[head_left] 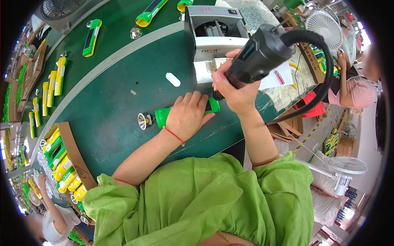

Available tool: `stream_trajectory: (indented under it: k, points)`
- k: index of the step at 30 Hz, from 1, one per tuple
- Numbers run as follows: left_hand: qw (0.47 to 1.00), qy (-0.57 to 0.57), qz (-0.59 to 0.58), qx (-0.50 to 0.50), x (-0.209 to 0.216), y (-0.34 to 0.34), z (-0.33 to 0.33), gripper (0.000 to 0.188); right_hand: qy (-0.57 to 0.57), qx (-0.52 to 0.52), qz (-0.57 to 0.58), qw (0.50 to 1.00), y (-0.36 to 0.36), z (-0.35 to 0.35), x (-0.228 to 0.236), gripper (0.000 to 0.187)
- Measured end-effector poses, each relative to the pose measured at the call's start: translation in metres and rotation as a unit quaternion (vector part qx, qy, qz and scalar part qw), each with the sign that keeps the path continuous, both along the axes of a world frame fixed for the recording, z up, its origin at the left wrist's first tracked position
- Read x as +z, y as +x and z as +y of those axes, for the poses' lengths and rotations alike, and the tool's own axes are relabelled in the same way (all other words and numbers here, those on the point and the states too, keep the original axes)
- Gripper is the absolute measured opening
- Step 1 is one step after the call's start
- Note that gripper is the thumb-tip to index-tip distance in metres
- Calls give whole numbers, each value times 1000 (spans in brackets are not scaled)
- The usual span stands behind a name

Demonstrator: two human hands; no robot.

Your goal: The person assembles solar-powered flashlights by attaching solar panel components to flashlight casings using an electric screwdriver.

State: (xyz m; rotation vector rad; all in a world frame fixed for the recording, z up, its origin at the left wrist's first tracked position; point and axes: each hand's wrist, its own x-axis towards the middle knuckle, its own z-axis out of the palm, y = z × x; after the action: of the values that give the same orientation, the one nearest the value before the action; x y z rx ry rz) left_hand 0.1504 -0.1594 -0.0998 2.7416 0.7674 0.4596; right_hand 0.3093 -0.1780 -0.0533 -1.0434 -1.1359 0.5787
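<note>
My left hand (188, 115) lies over a green flashlight body (163, 117) on the green worktable, fingers wrapped across it and pressing it down. From the flashlight's wide end, a silver reflector (143, 121) hangs out on short wires. My right hand (236, 88) grips a black electric screwdriver (258, 55), tilted, with a thick cable looping off its upper end. Its lower end (218, 96) points at the flashlight's narrow right end; whether the bit touches it I cannot tell. A small white oval cover (173, 79) rests on the table beyond my left hand.
A grey screw feeder (215, 41) stands right behind the flashlight. A red-handled screwdriver (279, 77) lies on white paper at the right. Several flashlights (60, 76) line the curved belt at left, with a cardboard box (73, 151) of more nearby. Other people sit at both sides.
</note>
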Motion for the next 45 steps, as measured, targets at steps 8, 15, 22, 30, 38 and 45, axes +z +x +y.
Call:
stream_trajectory:
  k: [8,15,22,30,38,45]
  points:
    - [999,7,32,6,2,1,-1,52,-21,-7,93,995,-9,-2,4,34]
    - [1000,4,0,9,-1,0,2,49,-32,12,64,997,-5,1,2,18]
    - [1000,9,-4,9,-2,-1,1,50,-22,16,40,999,-3,1,-3,55]
    - [1000,20,-9,12,-3,-5,-2,49,12,-1,30,999,-13,-1,-2,54]
    - [999,36,10,-2,-2,-7,1,46,30,-24,-32,999,-10,-7,7,57]
    - [999,25,-22,34,-4,0,2,50,190,-12,-33,981,20,10,61,63]
